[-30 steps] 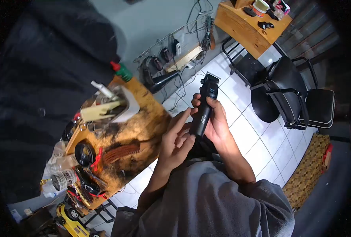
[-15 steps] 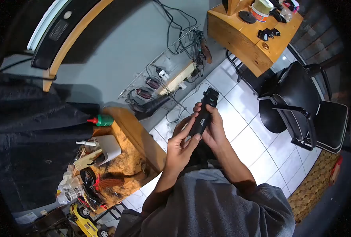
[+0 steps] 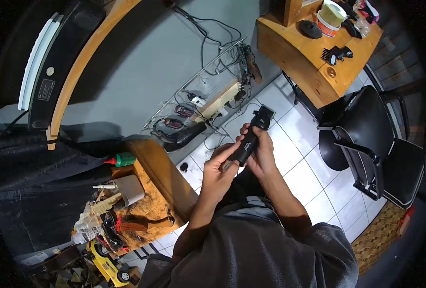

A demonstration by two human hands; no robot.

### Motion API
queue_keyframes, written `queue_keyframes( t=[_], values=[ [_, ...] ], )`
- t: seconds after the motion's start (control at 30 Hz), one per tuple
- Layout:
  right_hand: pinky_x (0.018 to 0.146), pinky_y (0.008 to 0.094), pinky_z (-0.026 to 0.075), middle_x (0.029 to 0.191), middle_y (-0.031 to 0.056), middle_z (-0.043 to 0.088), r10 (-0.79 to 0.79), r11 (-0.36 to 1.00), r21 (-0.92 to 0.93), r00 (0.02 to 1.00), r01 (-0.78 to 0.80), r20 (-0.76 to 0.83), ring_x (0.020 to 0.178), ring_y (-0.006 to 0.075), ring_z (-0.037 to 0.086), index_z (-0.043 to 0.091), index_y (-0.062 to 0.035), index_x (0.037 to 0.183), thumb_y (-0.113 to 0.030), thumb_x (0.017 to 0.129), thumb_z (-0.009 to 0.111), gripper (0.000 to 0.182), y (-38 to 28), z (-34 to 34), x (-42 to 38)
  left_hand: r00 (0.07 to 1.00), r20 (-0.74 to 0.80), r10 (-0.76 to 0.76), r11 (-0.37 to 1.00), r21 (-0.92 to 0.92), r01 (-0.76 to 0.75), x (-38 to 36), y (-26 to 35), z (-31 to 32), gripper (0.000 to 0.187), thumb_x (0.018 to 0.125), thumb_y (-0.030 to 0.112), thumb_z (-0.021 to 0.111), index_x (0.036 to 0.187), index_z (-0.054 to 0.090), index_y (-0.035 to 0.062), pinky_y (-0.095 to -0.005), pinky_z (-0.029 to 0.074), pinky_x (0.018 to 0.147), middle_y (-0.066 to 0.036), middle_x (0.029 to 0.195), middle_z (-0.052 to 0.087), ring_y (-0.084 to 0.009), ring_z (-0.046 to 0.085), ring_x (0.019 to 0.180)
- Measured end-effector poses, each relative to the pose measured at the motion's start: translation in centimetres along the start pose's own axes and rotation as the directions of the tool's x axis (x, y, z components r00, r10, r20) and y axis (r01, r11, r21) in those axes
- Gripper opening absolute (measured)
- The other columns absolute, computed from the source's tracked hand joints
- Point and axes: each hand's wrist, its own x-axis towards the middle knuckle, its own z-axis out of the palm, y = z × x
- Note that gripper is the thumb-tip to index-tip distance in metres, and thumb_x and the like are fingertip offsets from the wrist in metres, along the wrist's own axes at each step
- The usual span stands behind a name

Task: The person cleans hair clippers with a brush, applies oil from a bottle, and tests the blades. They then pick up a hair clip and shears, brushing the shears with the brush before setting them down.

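Unit in hand: one black hair clipper [image 3: 251, 141]. Reference thing for all positions: the black chair [image 3: 366, 115]. As I stand watching, the clipper is held in the air over the tiled floor [image 3: 289, 144], on the wearer's left of the chair and apart from it.

Long axis: slanted. The blade head points away from the wearer's body and leans toward the chair's side; the butt end points back toward the wearer and is farther from the chair.

Right hand [image 3: 263, 151]: the hand nearer the chair. Its grip is closed around the middle of the body, thumb across the face below the head, fingertips wrapped over the opposite edge.

Left hand [image 3: 218, 173]: farther from the chair, on the clipper's other side. Its grip is loosely closed about the butt end, index finger along the edge, thumb at the lower end. How firmly it presses, I cannot tell.

Governing relation: the butt end is nearest the left hand and the blade head nearest the right thumb. The blade head itself stands clear of both hands, beyond the right thumb.
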Motion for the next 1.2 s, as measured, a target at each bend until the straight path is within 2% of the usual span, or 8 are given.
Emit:
queue_keyframes(
  t=[0.3,0.6,0.73,0.83,0.9,0.93,1.0,1.2],
  values=[
    [0.079,0.0291,0.05,0.092,0.0097,0.052,-0.031,0.964,0.265,0.999,0.027,0.009,0.085,0.0186,0.053,0.047,0.0019,0.101,-0.012,0.089,0.055,0.02,-0.6,-1.0,2.5,0.969,-0.11,-0.223,0.939,-0.291,0.183,1.4,0.5,0.8,0.017,0.09,0.002,0.057,0.106,0.058,-0.0035,-0.0202,0.047,0.071,-0.005,0.09,0.063,-0.007,0.061,0.08],
    [0.092,0.0336,0.047,0.112,0.0112,0.058,-0.049,0.929,0.368,0.999,0.051,-0.015,0.101,0.0231,0.058,0.053,-0.0021,0.108,-0.023,0.086,0.061,0.031,-0.4,-4.0,6.2,0.957,-0.097,0.274,0.672,0.731,-0.118,6.6,0.8,1.1,0.013,0.086,0.008,0.062,0.085,0.055,-0.0026,-0.033,0.049,0.06,-0.017,0.074,0.062,-0.0235,0.065,0.067],
    [0.097,0.0337,0.042,0.107,0.0119,0.064,0.256,0.895,0.279,0.914,-0.346,0.314,0.102,0.0223,0.059,0.054,0.004,0.113,-0.045,0.095,0.044,0.053,-0.2,-6.4,6.8,0.889,0.149,0.432,0.423,0.838,-0.345,10.2,0.8,1.9,0.009,0.086,0.005,0.058,0.088,0.055,-0.0036,-0.041,0.047,0.06,-0.022,0.079,0.06,-0.0382,0.06,0.069],
    [0.095,0.0337,0.041,0.098,0.0076,0.064,0.372,0.914,-0.13,0.922,-0.384,-0.108,0.099,0.0222,0.059,0.054,0.003,0.113,-0.041,0.097,0.042,0.048,-0.4,-9.1,6.3,0.922,0.162,0.351,0.433,0.845,-0.313,11.9,0.2,1.8,0.009,0.087,0.005,0.057,0.088,0.053,-0.0035,-0.0448,0.046,0.061,-0.024,0.083,0.058,-0.0428,0.059,0.074],
    [0.091,0.0357,0.043,0.094,0.0097,0.061,-0.077,0.624,-0.767,0.966,-0.147,-0.248,0.095,0.0273,0.06,0.054,0.0022,0.111,-0.027,0.09,0.055,0.036,-0.8,-8.8,6.2,0.924,0.197,0.328,0.385,0.865,-0.321,12.6,-0.3,1.2,0.008,0.087,0.003,0.058,0.087,0.052,-0.0031,-0.0445,0.046,0.06,-0.023,0.081,0.058,-0.0429,0.059,0.073],
    [0.091,0.0357,0.043,0.094,0.0097,0.061,-0.081,0.632,-0.762,0.965,-0.142,-0.248,0.095,0.0273,0.06,0.054,0.0022,0.111,-0.027,0.09,0.055,0.036,-1.0,-8.1,6.6,0.923,0.206,0.326,0.378,0.866,-0.327,13.0,-0.4,0.9,0.008,0.087,0.003,0.058,0.087,0.052,-0.0031,-0.0445,0.046,0.06,-0.023,0.081,0.058,-0.0429,0.059,0.073],
    [0.086,0.0381,0.047,0.1,0.0165,0.06,-0.578,-0.332,-0.816,0.581,0.474,0.573,0.094,0.0343,0.059,0.054,0.0026,0.108,-0.014,0.076,0.067,0.038,-1.6,-6.6,7.2,0.915,0.252,0.315,0.394,0.842,-0.368,13.6,-0.6,0.3,0.008,0.086,0.002,0.058,0.087,0.052,-0.0026,-0.0437,0.046,0.06,-0.023,0.08,0.058,-0.0427,0.059,0.072],
    [0.077,0.0405,0.049,0.098,0.0195,0.061,-0.274,-0.192,-0.782,0.732,0.594,0.623,0.088,0.038,0.06,0.05,0.0004,0.107,-0.017,0.069,0.071,0.047,-2.6,-8.3,12.2,0.885,0.305,0.351,0.432,0.786,-0.442,17.2,-1.1,-1.3,0.008,0.087,0.003,0.06,0.085,0.056,-0.0036,-0.0344,0.046,0.055,-0.019,0.074,0.061,-0.0283,0.062,0.064]
  ],
)
